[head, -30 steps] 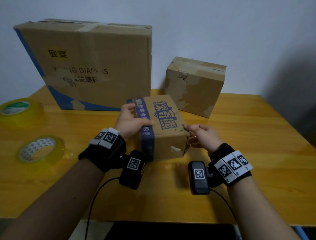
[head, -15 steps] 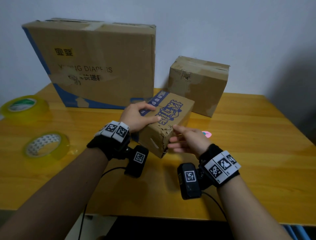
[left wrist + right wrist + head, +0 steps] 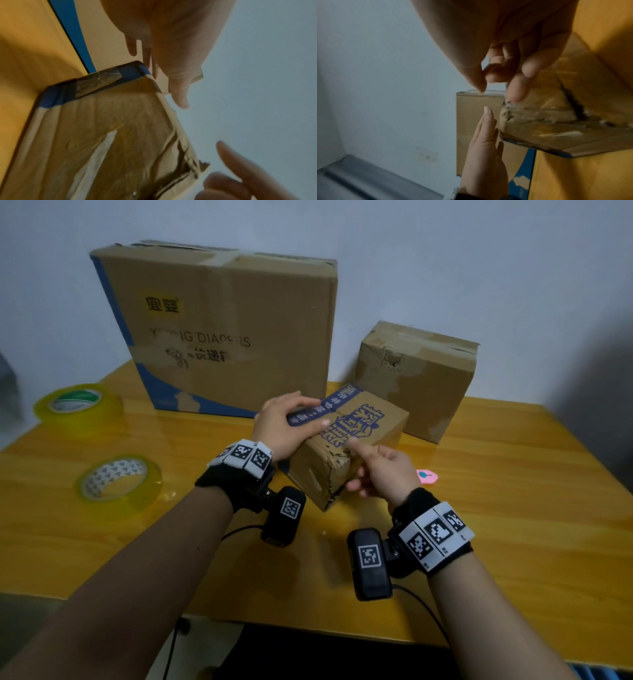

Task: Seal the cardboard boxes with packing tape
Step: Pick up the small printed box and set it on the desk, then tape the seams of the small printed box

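Observation:
A small cardboard box (image 3: pixel 363 433) with blue print sits tilted in mid-table, one torn corner pointing at me. My left hand (image 3: pixel 284 426) holds its left edge, thumb on the top face and fingers toward the far side. In the left wrist view the box (image 3: pixel 111 128) shows old tape on its near face under that hand (image 3: pixel 171 40). My right hand (image 3: pixel 380 470) is at the torn corner, one fingertip on top and the others against the side. In the right wrist view its fingertips (image 3: pixel 517 93) touch the ragged cardboard (image 3: pixel 539 112). Two yellowish tape rolls (image 3: pixel 78 405) (image 3: pixel 118 481) lie at the left, untouched.
A large diaper box (image 3: pixel 222 330) stands upright at the back against the wall, a medium box (image 3: pixel 418 371) to its right. A small pink item (image 3: pixel 426 475) lies just right of my right hand. The wooden table (image 3: pixel 513 508) stretches bare to the right.
The small box lay flat and square to me; it has been turned and tipped so a corner faces me. My right hand moved from its right side to the torn corner.

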